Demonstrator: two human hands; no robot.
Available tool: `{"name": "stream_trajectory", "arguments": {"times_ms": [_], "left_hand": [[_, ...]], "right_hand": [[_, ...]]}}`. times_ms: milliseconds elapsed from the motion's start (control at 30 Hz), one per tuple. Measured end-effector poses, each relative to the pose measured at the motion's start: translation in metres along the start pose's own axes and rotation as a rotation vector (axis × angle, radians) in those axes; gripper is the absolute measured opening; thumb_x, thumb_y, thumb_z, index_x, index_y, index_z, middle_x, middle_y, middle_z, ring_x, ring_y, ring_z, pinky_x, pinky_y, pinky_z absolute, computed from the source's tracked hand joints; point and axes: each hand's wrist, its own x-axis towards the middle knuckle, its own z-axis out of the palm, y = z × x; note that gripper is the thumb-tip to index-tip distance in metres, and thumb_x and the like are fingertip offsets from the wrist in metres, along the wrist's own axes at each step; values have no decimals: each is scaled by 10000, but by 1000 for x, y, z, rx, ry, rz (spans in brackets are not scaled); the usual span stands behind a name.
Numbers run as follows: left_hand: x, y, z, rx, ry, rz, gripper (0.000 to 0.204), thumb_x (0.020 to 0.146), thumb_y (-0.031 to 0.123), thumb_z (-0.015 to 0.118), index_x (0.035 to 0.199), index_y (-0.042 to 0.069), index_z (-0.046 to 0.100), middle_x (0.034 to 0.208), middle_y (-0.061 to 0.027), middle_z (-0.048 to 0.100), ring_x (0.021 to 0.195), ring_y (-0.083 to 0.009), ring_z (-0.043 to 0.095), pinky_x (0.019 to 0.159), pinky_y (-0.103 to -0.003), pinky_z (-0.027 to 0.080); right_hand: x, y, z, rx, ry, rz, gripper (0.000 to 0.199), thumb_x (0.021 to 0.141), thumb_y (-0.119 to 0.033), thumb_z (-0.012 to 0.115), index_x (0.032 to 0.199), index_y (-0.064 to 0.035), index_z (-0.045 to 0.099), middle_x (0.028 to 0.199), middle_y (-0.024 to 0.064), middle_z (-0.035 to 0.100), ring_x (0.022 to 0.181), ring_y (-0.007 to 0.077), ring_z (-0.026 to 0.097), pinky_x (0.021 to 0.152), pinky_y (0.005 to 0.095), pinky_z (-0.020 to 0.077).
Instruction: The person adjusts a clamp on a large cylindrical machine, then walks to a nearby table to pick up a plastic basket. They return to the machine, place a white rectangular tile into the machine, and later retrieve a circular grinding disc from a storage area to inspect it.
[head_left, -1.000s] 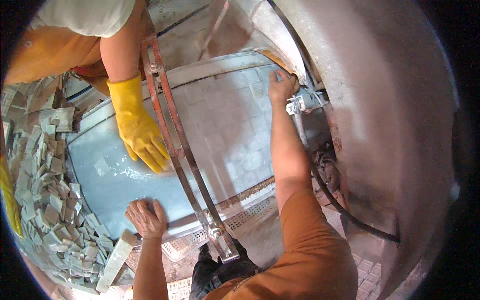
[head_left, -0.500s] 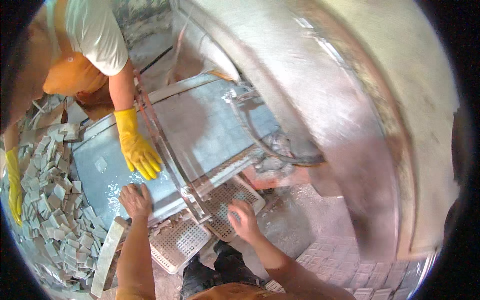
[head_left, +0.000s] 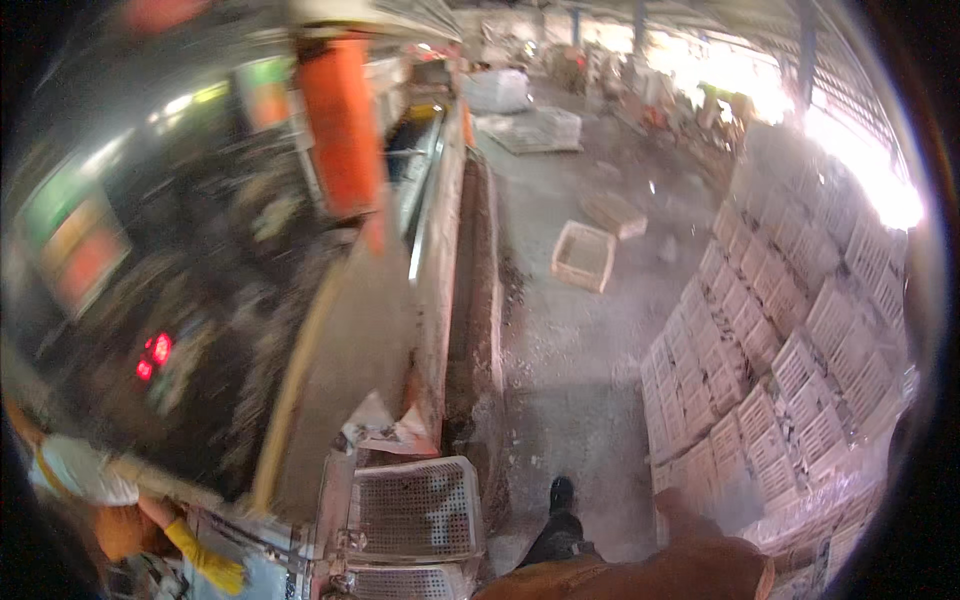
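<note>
The view has swung up and to the right, along a concrete floor [head_left: 580, 370]. My orange-brown sleeve [head_left: 640, 575] crosses the bottom edge. It ends in a blurred brown shape, apparently my right hand [head_left: 680, 503], beside a stack of white crates [head_left: 790, 370]; its fingers are too blurred to read. My left hand is out of view. My black shoe [head_left: 560, 495] stands on the floor. A white perforated crate [head_left: 415, 510] lies just left of it, with a second crate [head_left: 410, 582] below it.
A co-worker in a white shirt [head_left: 80, 470] with a yellow glove [head_left: 205, 565] is at bottom left. A large dark machine [head_left: 200, 300] with red lights and an orange post [head_left: 340, 125] fills the left. A gutter [head_left: 480, 300] runs alongside it. One crate [head_left: 583, 255] lies farther off.
The view swung away from the grey tray and tile pieces toward the floor and crate stacks. My left hand left the picture; my right arm now reaches toward the stacked crates.
</note>
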Motion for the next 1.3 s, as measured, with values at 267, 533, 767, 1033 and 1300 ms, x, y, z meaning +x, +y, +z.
{"name": "stream_trajectory", "arguments": {"times_ms": [267,533,767,1033,1300], "left_hand": [[-70,202,83,-486,-910,-327,356,889,214,496,1141,-32,551,1231,-252,515,1179,-359,466,1014,-505,319],[319,381,41,-856,-995,-500,397,884,395,432,886,39,607,872,-228,618,861,-422,586,746,-501,452],[407,502,106,-676,-1266,-503,447,879,435,407,969,57,628,952,-215,632,912,-377,610,792,-484,470],[851,624,71,-988,-747,-368,371,868,388,500,795,42,611,765,-194,608,757,-396,588,670,-483,454],[1211,690,118,-821,-91,-355,262,850,286,575,703,74,616,712,-135,630,652,-316,615,550,-407,468]], "right_hand": [[-14,74,19,997,-570,-352,198,871,-248,557,815,-59,539,655,55,516,536,212,464,465,355,380],[226,22,-220,562,-30,112,204,876,-216,540,1014,-84,609,798,24,611,722,165,587,617,310,470],[331,-150,-514,1071,154,15,307,834,-122,615,1134,-93,557,910,53,610,736,144,583,597,252,474],[442,-56,-574,838,-66,634,204,842,-208,531,1014,-101,552,812,34,559,679,176,539,470,292,450],[644,-165,-751,845,-120,380,197,882,-251,525,992,-92,563,834,25,568,721,148,542,572,270,461]]}}
